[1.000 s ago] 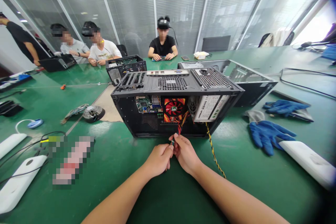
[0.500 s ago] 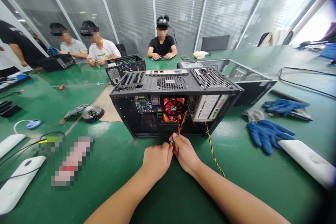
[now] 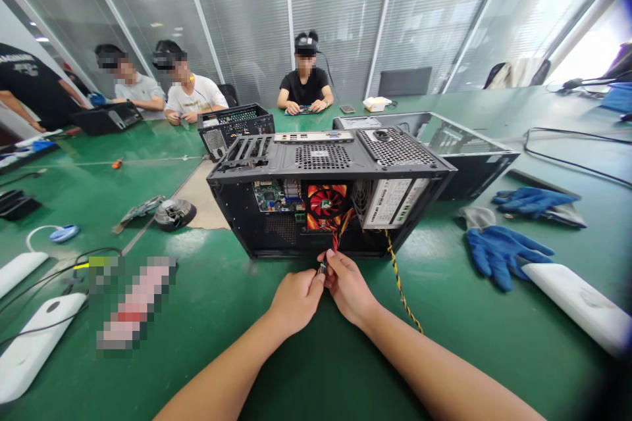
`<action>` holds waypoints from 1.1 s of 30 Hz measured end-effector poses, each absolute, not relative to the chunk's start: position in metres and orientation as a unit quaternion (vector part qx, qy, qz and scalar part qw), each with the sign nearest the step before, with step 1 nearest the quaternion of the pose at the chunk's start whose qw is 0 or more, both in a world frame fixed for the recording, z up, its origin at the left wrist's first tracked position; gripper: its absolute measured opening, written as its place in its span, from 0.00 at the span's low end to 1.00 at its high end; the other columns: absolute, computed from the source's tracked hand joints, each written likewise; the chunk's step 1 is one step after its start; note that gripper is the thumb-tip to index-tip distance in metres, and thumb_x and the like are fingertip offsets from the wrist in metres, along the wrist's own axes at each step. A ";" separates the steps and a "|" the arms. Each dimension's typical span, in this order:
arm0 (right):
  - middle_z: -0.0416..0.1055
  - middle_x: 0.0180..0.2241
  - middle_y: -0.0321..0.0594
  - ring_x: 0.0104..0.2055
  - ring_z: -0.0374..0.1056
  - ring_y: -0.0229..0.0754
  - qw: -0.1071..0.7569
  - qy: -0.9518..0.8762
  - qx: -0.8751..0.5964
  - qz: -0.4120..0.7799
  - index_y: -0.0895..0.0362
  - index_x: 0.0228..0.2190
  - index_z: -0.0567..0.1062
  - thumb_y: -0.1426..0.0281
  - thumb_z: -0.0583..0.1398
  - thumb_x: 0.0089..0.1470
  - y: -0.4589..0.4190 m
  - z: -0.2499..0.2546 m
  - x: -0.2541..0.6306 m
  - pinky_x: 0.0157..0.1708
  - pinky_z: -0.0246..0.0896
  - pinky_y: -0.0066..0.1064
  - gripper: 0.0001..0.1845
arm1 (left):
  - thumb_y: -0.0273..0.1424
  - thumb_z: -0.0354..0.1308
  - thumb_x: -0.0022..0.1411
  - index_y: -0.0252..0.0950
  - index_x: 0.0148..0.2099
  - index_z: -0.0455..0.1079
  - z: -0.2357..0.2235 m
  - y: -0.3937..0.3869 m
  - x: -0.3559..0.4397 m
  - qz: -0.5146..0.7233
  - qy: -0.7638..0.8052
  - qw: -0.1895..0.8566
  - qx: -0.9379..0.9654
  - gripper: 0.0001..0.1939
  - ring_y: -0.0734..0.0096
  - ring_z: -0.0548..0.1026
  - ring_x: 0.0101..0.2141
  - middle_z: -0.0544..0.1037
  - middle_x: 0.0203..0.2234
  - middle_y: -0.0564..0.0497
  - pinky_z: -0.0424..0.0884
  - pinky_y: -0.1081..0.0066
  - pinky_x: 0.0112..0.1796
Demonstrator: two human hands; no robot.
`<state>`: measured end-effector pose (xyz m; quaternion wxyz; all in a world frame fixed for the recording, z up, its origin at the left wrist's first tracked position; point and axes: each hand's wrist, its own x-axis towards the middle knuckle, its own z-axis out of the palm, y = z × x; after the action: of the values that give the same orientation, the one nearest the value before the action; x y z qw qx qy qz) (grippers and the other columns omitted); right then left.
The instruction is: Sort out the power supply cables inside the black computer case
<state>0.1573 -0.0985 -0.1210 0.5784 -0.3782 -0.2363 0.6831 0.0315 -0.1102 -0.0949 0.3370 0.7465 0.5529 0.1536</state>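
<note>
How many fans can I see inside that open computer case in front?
2: the red fan near the middle of the case, and the dark fan at the power supply. Others may be hidden.

Fan (image 3: 326, 202): red blades over orange-and-red flames
Case (image 3: 276, 161): black
Twisted cable (image 3: 399, 281): yellow and black
Gloves (image 3: 501, 251): blue, pale grey cuff
Tabletop (image 3: 197, 368): glossy green
Power supply label (image 3: 392, 204): white, small green marks

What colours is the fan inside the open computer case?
The fan is red and black, seen best in the head view.
</note>
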 end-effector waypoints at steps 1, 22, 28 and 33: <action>0.53 0.16 0.28 0.19 0.48 0.31 0.579 -0.238 -0.383 0.679 0.58 0.25 0.74 0.55 0.66 0.44 -0.099 -0.121 0.157 0.20 0.43 0.27 0.18 | 0.39 0.40 0.67 0.36 0.31 0.67 -0.094 -0.111 0.031 0.140 0.560 0.280 0.767 0.20 0.67 0.74 0.24 0.75 0.21 0.49 0.63 0.72 0.28; 0.50 0.14 0.26 0.18 0.45 0.31 0.582 -0.260 -0.383 0.669 0.57 0.26 0.74 0.55 0.64 0.47 -0.098 -0.125 0.156 0.19 0.42 0.27 0.17 | 0.37 0.37 0.68 0.36 0.37 0.68 -0.093 -0.113 0.030 0.059 0.548 0.068 0.832 0.19 0.61 0.77 0.28 0.78 0.28 0.46 0.66 0.69 0.29; 0.52 0.15 0.27 0.18 0.46 0.30 0.584 -0.257 -0.380 0.670 0.58 0.26 0.73 0.56 0.64 0.48 -0.097 -0.126 0.155 0.20 0.43 0.26 0.17 | 0.36 0.37 0.69 0.36 0.37 0.67 -0.094 -0.111 0.028 0.056 0.531 0.048 0.844 0.19 0.59 0.77 0.28 0.78 0.27 0.46 0.67 0.67 0.28; 0.51 0.14 0.26 0.18 0.46 0.30 0.586 -0.262 -0.385 0.663 0.58 0.26 0.73 0.55 0.64 0.47 -0.098 -0.125 0.155 0.19 0.44 0.25 0.18 | 0.36 0.38 0.69 0.36 0.36 0.68 -0.095 -0.112 0.029 0.059 0.537 0.018 0.841 0.19 0.60 0.77 0.27 0.78 0.25 0.47 0.68 0.68 0.28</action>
<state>0.1550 -0.0980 -0.1254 0.5855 -0.3851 -0.2623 0.6633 0.0291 -0.1118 -0.0950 0.0181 0.8413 0.5370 0.0589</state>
